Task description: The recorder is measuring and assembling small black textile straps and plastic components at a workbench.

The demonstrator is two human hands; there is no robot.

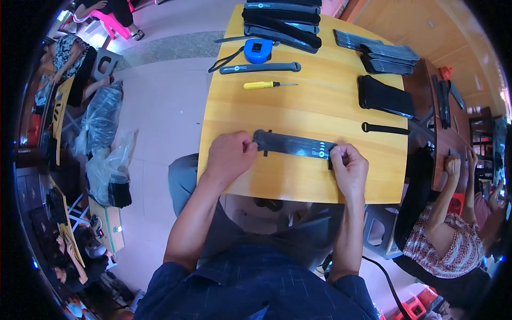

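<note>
A flat bundle of dark straps (pixel 293 145), glossy as if in clear film, lies across the near part of the wooden table. My right hand (pixel 350 168) pinches its right end between thumb and fingers. At the other end, my left hand (pixel 232 157) is closed with its fingertips against the left edge. What those fingertips grip, if anything, is too small to see. A short black strip pokes out above and below the bundle near its left end. Farther up the table lies a yellow screwdriver (pixel 260 85), with a single grey strap (pixel 261 68) beyond it.
A blue tape measure (pixel 258 50) sits beside stacked black straps (pixel 282 26) at the far edge. Along the right side lie grey straps (pixel 389 53), a black bundle (pixel 385 96) and one looped strap (pixel 386 128). Co-workers sit left and right; plastic bags (pixel 104 117) stand leftward.
</note>
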